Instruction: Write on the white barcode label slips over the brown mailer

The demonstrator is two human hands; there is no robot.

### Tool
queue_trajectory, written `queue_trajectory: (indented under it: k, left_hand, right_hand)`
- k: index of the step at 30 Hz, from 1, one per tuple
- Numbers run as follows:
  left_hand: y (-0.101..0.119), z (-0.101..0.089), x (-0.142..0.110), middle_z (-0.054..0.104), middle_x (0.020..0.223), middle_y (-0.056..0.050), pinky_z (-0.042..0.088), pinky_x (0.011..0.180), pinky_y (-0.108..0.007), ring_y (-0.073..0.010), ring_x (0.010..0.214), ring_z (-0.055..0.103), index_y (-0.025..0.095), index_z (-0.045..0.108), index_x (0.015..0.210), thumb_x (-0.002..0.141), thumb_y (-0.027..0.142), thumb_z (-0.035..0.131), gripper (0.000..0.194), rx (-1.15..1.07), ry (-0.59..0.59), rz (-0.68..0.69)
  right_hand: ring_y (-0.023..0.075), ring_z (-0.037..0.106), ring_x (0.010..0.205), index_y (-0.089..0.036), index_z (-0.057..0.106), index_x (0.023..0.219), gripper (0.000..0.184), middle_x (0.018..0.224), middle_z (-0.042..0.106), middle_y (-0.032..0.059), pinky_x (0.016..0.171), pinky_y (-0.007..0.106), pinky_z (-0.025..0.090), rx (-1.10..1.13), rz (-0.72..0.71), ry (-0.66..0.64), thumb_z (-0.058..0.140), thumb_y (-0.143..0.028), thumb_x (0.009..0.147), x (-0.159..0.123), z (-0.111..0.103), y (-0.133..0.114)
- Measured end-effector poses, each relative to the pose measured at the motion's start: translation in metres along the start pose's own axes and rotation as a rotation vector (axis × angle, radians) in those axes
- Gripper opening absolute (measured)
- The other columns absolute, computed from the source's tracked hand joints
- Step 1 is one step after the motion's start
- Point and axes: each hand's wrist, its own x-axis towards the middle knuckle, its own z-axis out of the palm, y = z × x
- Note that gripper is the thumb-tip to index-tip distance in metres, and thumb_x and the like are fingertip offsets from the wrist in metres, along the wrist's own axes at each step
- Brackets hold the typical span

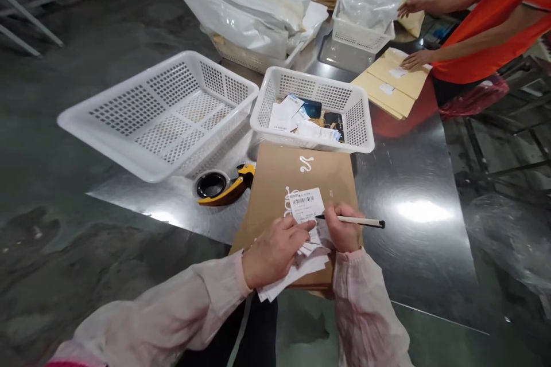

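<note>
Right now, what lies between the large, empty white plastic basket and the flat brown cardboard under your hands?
A yellow-and-black tape dispenser, resting on the shiny metal table near the left edge of the cardboard; the head view shows it.

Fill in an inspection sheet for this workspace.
Surface: shiny metal table, light glaring off its right side.
Things: printed slips on brown cardboard; pen tip at top slip.
Clutter: tape dispenser left of cardboard; white basket beyond, holding papers; larger basket to its left.
Hands: left hand on slips; right hand holding pen.
Cables: nothing seen.
Surroundings: person in orange touching yellow envelopes; pale bags behind.
</note>
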Motion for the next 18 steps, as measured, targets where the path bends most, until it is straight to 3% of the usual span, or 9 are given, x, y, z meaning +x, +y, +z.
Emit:
queue_trajectory:
  k: [11,15,18]
  left_hand:
    - [0.001,-0.002,0.001,0.058,0.131,-0.008,0.045,0.078,-0.036,-0.0224,0.093,0.052,0.014,0.057,0.097,0.071,0.001,0.05,0.029,0.015,-0.034,-0.015]
    - [-0.001,0.001,0.0,0.058,0.131,-0.008,0.045,0.077,-0.038,-0.0236,0.094,0.052,0.014,0.056,0.1,0.072,0.002,0.05,0.031,0.007,-0.023,0.0]
    - [-0.005,0.005,-0.001,0.059,0.13,-0.007,0.044,0.079,-0.038,-0.023,0.092,0.053,0.014,0.057,0.099,0.069,0.001,0.05,0.033,-0.027,0.008,0.016]
  right_hand:
    - [0.0054,0.026,0.041,-0.02,0.025,0.044,0.044,0.041,0.026,-0.007,0.043,0.023,0.023,-0.016,-0.013,0.009,0.052,-0.026,0.079,0.001,0.001,0.002]
    - [0.0057,0.029,0.041,-0.02,0.03,0.044,0.044,0.04,0.03,-0.0072,0.042,0.021,0.026,0.136,0.193,0.066,0.058,-0.032,0.076,0.001,-0.004,0.01]
    - [0.0089,0.045,0.043,-0.018,0.054,0.065,0.037,0.051,0.052,-0.0039,0.043,0.021,0.035,0.35,0.437,0.162,0.057,-0.051,0.08,-0.002,-0.017,0.015]
